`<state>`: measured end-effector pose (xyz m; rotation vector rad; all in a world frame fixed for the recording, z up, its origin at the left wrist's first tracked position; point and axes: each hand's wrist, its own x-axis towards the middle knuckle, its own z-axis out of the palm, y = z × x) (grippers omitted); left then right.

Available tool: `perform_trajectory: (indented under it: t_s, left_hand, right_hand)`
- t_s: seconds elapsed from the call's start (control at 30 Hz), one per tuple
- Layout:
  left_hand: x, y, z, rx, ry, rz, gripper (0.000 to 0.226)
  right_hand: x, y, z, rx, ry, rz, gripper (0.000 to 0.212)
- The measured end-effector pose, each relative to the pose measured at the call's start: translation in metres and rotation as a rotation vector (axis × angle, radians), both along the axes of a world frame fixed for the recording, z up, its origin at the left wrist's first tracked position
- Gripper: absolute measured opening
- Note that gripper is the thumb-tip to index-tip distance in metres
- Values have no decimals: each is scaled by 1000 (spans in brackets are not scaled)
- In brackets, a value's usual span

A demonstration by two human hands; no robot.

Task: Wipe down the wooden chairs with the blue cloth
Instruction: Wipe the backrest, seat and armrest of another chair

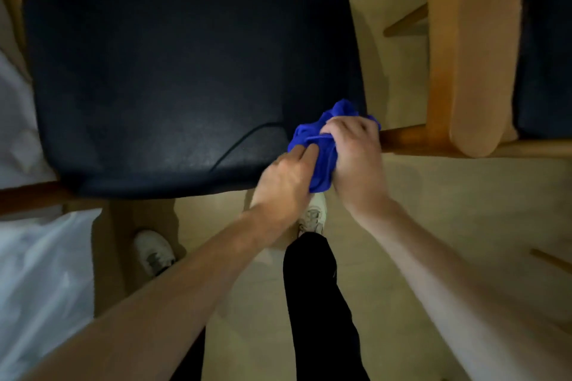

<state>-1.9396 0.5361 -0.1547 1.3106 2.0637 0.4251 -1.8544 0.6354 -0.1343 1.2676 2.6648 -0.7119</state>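
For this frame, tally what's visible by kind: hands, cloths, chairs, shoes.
Hands: 2, left hand and right hand, both gripping the cloth
Blue cloth: 1
Chairs: 2, dark-seated chair and wooden chair
White shoes: 2, and
Total: 7

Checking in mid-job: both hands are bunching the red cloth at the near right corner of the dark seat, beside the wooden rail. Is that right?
Not quite: the cloth is blue, not red. The head view shows the left hand and right hand both gripping it at the near right corner of the dark seat, beside the wooden rail.
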Motion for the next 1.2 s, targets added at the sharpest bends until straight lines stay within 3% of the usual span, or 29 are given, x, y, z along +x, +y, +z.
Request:
perform_trajectory:
  t_s: [0.13, 0.23, 0.33, 0.4, 0.57, 0.7, 0.77, 0.87, 1.0, 1.07, 1.2]
  left_hand:
    - [-41, 23, 20, 90, 242, -13, 43]
    - [-64, 84, 24, 256, 381, 15, 47]
    - [-80, 129, 10, 205, 284, -62, 56]
    - [-84, 138, -3, 121, 282, -154, 45]
    - [-83, 90, -3, 127, 199, -262, 30]
    - [-81, 23, 8, 135, 72, -400, 33]
    - [-87, 10, 13, 150, 98, -548, 31]
    - [-94, 13, 13, 180, 202, -753, 37]
    - [-66, 58, 17, 239, 185, -622, 45]
    - [-51, 87, 18, 238, 181, -538, 44]
    - [-51, 103, 5, 40, 167, -572, 48]
  right_hand:
    - [-10, -5, 8, -78, 229, -258, 53]
    - [-40, 30, 7, 77, 458, -452, 38]
    - [-58, 86, -11, 98, 326, -396, 39]
    - [-57, 95, -26, 3, 181, -380, 42]
    - [-38, 16, -26, 204, 15, -374, 33]
    - [-19, -51, -21, 116, -9, -383, 41]
    - [-8, -75, -17, -68, 13, -343, 57]
    - [15, -79, -9, -223, 150, -435, 61]
    - [21, -50, -6, -51, 314, -703, 64]
    - [12, -42, -11, -61, 326, -810, 64]
    - [-7, -54, -25, -150, 369, -938, 56]
